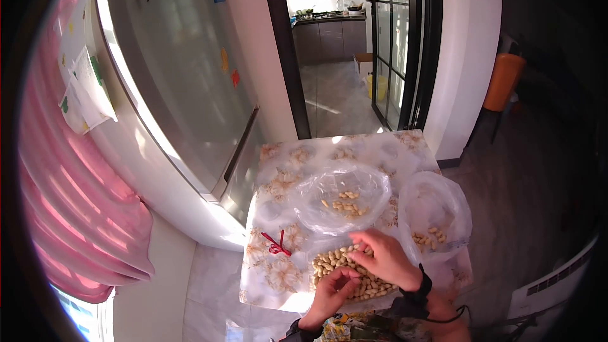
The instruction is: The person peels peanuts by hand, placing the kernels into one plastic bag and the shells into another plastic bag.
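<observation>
A pile of unshelled peanuts (328, 259) lies near the front edge of the flowered tabletop. Over its lower left part is my left hand (334, 291), its fingers curled together; what they hold, if anything, is too small to make out. My right hand (380, 255) is above the pile's upper right side, thumb and fingers apart, with nothing visible between them. Behind the pile sits a clear plastic bag (304, 199) spread open, with several peanuts (348, 206) inside. A second clear bag (437, 196) on the right also holds several peanuts (430, 238).
Red ribbon (277, 243) lies on the left of the table (278, 158). A tall fridge (183, 69) and a pink curtain (88, 202) are at the left. Beyond the table, a doorway leads to a kitchen. An orange object (504, 81) stands at the right.
</observation>
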Available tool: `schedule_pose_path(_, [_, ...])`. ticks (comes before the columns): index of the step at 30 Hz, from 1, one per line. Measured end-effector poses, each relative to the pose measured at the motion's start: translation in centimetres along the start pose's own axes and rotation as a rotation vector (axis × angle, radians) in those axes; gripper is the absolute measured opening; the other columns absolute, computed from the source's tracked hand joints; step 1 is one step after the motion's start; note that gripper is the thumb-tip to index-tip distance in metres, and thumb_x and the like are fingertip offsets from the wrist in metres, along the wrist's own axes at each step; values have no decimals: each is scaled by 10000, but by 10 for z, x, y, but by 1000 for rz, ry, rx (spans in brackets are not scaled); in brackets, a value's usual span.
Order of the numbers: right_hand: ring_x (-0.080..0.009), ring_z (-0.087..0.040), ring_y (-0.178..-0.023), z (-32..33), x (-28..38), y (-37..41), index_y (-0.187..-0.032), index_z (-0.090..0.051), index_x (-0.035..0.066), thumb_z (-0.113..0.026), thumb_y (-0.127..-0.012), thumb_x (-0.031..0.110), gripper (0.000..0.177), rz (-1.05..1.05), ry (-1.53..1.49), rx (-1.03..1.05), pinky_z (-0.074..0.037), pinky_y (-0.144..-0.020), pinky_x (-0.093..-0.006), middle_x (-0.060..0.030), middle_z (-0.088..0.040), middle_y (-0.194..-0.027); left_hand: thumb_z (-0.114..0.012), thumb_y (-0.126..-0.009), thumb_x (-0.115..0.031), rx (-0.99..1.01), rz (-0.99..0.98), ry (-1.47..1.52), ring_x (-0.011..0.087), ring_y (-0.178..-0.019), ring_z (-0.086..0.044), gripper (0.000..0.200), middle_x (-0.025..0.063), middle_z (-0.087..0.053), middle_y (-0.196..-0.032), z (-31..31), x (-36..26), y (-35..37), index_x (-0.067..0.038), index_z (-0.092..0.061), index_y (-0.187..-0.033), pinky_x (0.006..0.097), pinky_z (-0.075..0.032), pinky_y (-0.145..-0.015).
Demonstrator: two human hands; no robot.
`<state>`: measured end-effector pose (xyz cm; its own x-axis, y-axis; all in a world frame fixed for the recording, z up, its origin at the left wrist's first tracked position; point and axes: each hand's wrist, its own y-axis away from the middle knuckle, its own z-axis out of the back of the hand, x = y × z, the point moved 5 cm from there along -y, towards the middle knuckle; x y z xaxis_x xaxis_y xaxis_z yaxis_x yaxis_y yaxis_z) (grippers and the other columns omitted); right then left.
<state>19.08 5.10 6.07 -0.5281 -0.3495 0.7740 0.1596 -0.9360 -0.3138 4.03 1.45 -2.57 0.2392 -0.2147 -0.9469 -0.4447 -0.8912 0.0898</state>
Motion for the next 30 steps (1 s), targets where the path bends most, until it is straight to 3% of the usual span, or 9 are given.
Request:
schedule_pose_path(4, [-305, -584, -1082, -12, -14, 45, -1170, -625, 74, -731, -828, 210, 383, 7, 202, 88, -477, -903, -410, -123, -613, -1140, -633, -955, -53, 13, -21, -14, 47, -843, -585, 134, -13, -647, -952, -1, 2, 0, -17, -615, -1083, 196, -465, -744])
schedule_pose_path(8, [-353, -494, -1197, -20, -17, 65, -1236, -606, 107, -744, -811, 310, 491, 35, 338, 54, -424, -982, -464, -141, -546, -1265, -652, -934, -28, -102, -49, 28, 63, -862, -602, 120, 14, -660, -961, -1, -9, 2, -12, -623, -1049, 211, -482, -767])
schedule_pose_path(10, [-383, -440, -1241, -27, -13, 65, -1295, -579, 134, -729, -802, 426, 593, 79, 511, 104, -381, -1021, -507, -154, -492, -1332, -649, -926, -7, -157, -123, 18, 65, -851, -599, 110, 10, -653, -946, 2, -9, 2, -12, -621, -1032, 212, -483, -771])
schedule_pose_path(11, [-394, -442, -1228, -28, -12, 65, -1312, -573, 146, -714, -798, 472, 625, 96, 549, 122, -385, -1004, -516, -160, -493, -1338, -649, -926, -7, -155, -125, 14, 65, -851, -599, 110, 10, -653, -946, 1, -10, 3, -12, -621, -1032, 212, -483, -771])
schedule_pose_path(15, [-348, -464, -1188, -30, -8, 62, -1236, -622, 120, -692, -802, 438, 543, 113, 518, 168, -387, -963, -483, -124, -506, -1307, -640, -933, -14, -204, -165, 5, 69, -868, -595, 114, 8, -651, -958, 5, -10, 4, -15, -617, -1044, 218, -480, -792])
schedule_pose_path(20, [-271, -553, -1029, -41, -13, 66, -1072, -644, 103, -662, -786, 307, 353, 151, 442, 198, -435, -856, -445, -80, -557, -1069, -637, -945, -45, -188, -123, 4, 75, -884, -600, 117, 12, -658, -974, 6, -6, 3, -19, -615, -1057, 227, -481, -810])
schedule_pose_path(27, [-272, -574, -970, -39, -10, 64, -997, -637, 83, -664, -788, 231, 257, 152, 342, 209, -461, -813, -424, -84, -554, -991, -624, -952, -41, -159, -148, 12, 94, -877, -627, 115, 24, -664, -957, 4, -9, 2, -14, -610, -1063, 238, -501, -803])
schedule_pose_path(30, [-280, -603, -860, -37, -8, 63, -968, -636, 76, -677, -811, 242, 233, 159, 281, 218, -491, -735, -417, -87, -551, -942, -613, -956, -33, -166, -147, -2, 98, -874, -633, 110, 32, -665, -953, 4, -10, 2, -9, -606, -1063, 238, -507, -789])
